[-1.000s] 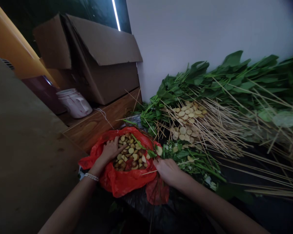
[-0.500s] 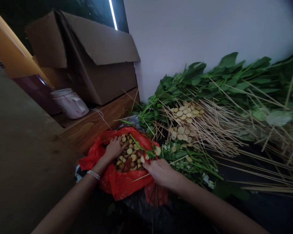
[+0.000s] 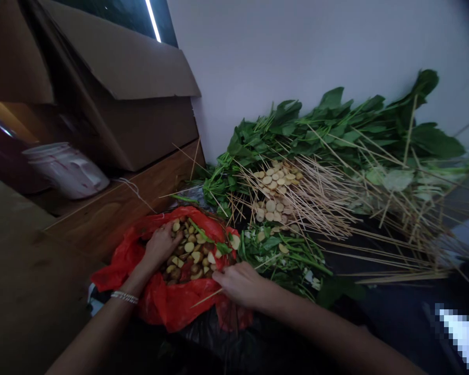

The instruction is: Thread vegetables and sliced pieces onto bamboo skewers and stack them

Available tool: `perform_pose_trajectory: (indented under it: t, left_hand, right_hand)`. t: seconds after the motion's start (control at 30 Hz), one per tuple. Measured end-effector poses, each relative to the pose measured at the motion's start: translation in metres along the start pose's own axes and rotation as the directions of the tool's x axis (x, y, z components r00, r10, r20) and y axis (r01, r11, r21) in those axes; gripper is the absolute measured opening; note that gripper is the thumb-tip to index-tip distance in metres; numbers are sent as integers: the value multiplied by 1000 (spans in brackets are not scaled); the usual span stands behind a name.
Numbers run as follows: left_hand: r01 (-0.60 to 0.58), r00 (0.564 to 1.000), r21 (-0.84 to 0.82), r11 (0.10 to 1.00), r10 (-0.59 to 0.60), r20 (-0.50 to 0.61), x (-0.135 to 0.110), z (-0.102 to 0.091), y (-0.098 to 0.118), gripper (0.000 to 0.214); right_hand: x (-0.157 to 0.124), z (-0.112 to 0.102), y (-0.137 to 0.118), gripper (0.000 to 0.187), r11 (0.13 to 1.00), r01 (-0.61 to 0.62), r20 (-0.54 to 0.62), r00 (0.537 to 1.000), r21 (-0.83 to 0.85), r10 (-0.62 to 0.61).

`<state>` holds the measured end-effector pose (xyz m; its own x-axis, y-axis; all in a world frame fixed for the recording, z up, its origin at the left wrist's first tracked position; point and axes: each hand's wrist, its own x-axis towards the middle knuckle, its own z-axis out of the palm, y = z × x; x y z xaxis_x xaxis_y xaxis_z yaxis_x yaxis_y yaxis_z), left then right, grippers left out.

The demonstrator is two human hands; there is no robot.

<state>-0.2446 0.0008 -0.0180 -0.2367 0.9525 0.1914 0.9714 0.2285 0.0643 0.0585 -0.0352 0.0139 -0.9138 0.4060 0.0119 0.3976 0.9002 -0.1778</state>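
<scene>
the fingers point(image 3: 168, 230) of the left hand point(image 3: 159, 248) are spread and pressed down onto pale cut chunks point(image 3: 191, 255), which fill a red plastic bag point(image 3: 172, 307) at lower centre of the frame. the fingers point(image 3: 222, 278) of the right hand point(image 3: 242, 285) are curled in at the bag's edge, against a thin bamboo skewer point(image 3: 205, 298); whether it is gripped cannot be told. just right of the bag, chopped greens point(image 3: 281, 255) are laid. further right, leafy stems point(image 3: 336, 122) and loose skewers point(image 3: 316, 195) are heaped against a white wall point(image 3: 277, 62), with round pale slices point(image 3: 271, 190) among them. at upper left, a cardboard box point(image 3: 121, 67) is seen, and a white plastic jug point(image 3: 66, 172) stands beside it.
</scene>
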Motion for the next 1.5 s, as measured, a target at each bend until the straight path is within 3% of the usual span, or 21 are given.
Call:
perform_pose_trajectory:
  t: [0.2,0.37,0.6,0.8,0.9,1.07,1.17,1.27,1.33,1.4,1.47,1.5]
  left_hand:
    - [30,1000,-27,999,-30,1,0,-2,1,48]
    - [61,998,-43,997,-61,6,-2,-6,5,46]
    - [52,999,-71,996,-51,15,-5,-12,15,45]
    - [31,999,-94,995,-27,42,-20,-13,43,46]
    - [-6,998,-116,993,12,54,-31,-12,65,44]
    - [-18,1000,-177,984,23,22,-41,-15,86,42]
    - [-17,1000,-233,972,19,6,-43,-20,85,38]
    - [-46,999,-273,961,42,-21,-47,-26,82,41]
    - [-77,997,-302,950,65,-49,-52,-31,85,43]
    - [-125,992,-332,935,107,-74,-59,-35,93,40]
    - [-178,984,-360,916,160,-80,-67,-38,106,33]
    - [-204,979,-370,906,190,-76,-71,-38,114,31]
  right_hand:
    - [3,-18,0,20,999,32,-68,997,-6,-32]
    - [6,-29,7,17,983,116,-83,991,141,-105]
    - [5,-30,28,22,996,19,-28,999,86,-17]
    - [-29,-53,47,23,999,-43,-16,999,21,43]
    - [-53,-44,54,26,990,-120,-1,993,-73,121]
    - [-82,-3,51,28,972,-178,84,978,-155,193]
    - [-97,4,44,34,970,-228,79,969,-86,235]
    - [-110,-12,45,45,961,-243,-7,969,131,246]
    - [-113,-28,51,44,926,-266,-100,948,266,301]
    - [-105,-39,61,41,879,-369,-148,893,302,426]
    - [-88,-41,69,33,819,-509,-94,832,266,547]
    - [-78,-39,71,30,808,-532,-71,823,253,563]
